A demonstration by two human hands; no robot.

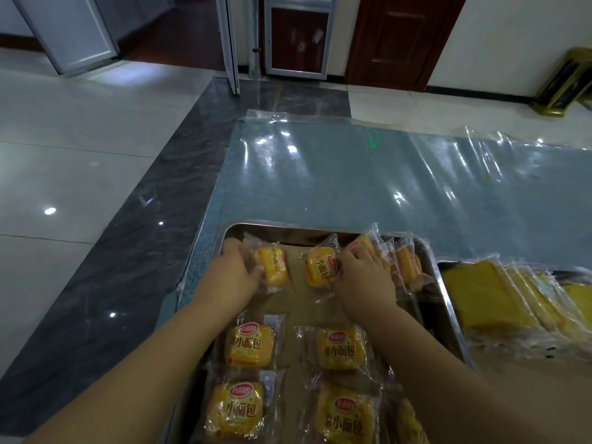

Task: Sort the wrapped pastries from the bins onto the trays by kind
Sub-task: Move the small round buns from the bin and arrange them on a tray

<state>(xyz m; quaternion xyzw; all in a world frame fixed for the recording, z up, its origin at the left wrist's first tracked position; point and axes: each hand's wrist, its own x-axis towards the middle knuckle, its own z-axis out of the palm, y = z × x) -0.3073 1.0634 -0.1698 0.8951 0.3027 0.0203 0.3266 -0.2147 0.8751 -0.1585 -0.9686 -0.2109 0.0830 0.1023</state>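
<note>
- Left hand (235, 272) grips a bun (272, 267) just to its right, at the far end of the tray (288, 226).
- Between the hands, both buns run lengthwise away from the person, a gap between them.
- Right hand (365, 277) pinches a second bun (320, 267) at its left; leaning buns (405, 264) sit just past its fingers.

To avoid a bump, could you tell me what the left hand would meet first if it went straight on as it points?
Probably the far wall of the steel tray, just beyond the left hand, which grips a wrapped bun near that end. Depth is hard to judge.
</note>
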